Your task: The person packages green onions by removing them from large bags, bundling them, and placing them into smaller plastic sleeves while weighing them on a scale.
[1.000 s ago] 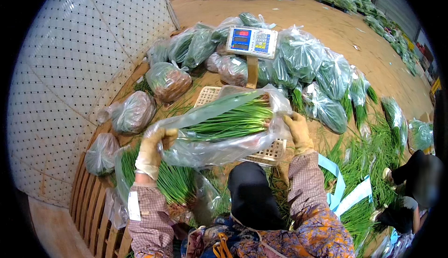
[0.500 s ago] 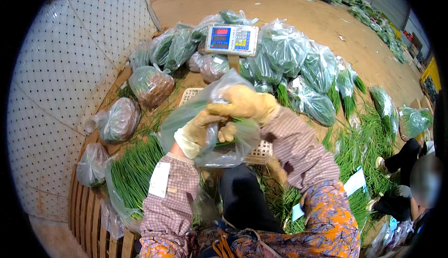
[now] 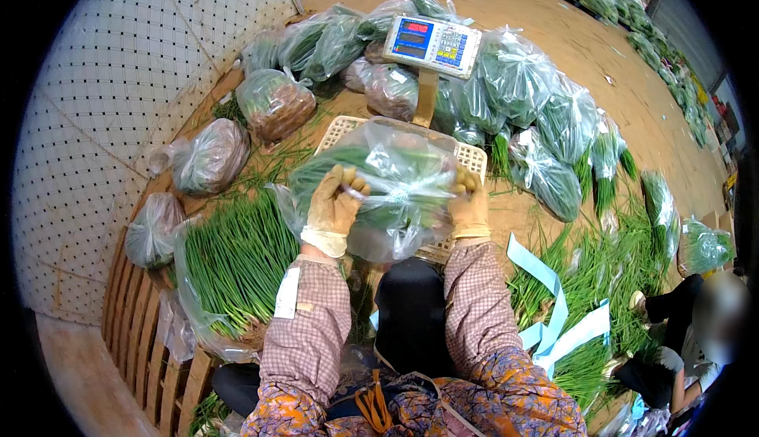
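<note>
A clear plastic bag of long green stalks, which look like garlic chives or scallions [image 3: 379,220], rests on the cream plastic basket [image 3: 340,127] in front of me. A whitish twisted band of plastic runs across its top between my hands. My left hand [image 3: 334,206], in a yellowish work glove, has its fingers curled on the band's left end. My right hand [image 3: 470,204], gloved alike, is closed at the right end; its fingertips are slightly blurred. Behind the basket, a digital scale display [image 3: 432,44] stands on a post.
Filled bags [image 3: 518,65] ring the far side, and more bags [image 3: 212,156] lie at left. An open bag of green stalks [image 3: 237,263] sits by my left arm. Loose stalks [image 3: 585,279] and pale blue strips [image 3: 545,271] lie at right. A person [image 3: 672,334] is at the far right.
My hands were together at the gathered bag neck; now they are spread apart at either end of a twisted band. The bag lies lower and flatter on the basket. The view has shifted.
</note>
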Demonstrator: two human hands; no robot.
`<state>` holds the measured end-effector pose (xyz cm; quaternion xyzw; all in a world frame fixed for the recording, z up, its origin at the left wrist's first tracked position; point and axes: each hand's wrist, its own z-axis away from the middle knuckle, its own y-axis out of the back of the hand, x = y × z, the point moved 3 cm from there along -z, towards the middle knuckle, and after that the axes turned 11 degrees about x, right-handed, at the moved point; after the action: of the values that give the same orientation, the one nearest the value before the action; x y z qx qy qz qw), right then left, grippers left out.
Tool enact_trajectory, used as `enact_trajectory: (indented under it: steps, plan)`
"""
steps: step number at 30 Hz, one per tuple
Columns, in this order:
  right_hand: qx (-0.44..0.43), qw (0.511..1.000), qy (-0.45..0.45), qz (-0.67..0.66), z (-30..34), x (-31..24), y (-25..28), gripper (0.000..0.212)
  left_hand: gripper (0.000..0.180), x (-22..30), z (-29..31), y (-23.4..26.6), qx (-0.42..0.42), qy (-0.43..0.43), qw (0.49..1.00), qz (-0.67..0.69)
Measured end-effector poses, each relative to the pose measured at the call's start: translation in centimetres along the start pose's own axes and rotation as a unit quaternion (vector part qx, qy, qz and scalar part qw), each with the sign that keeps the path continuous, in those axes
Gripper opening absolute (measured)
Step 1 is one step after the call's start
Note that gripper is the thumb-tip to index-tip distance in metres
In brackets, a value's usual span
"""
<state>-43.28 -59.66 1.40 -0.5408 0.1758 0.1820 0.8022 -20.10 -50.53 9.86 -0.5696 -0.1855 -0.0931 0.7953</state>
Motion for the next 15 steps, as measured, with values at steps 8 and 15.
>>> enact_trajectory:
  steps: [8, 15]
  plan:
    - [-0.287, 0.865, -0.026, 0.410, 9.8, -0.7, -13.0, 0.033, 0.013, -0.1, 0.9, -6.6, -0.149, 0.059, 0.949, -0.272]
    - [-0.439, 0.283, 0.453, 0.722, 4.1, 0.9, -2.0, 0.032, 0.010, 3.1, -4.2, 1.6, 0.083, 0.013, 0.991, -0.101]
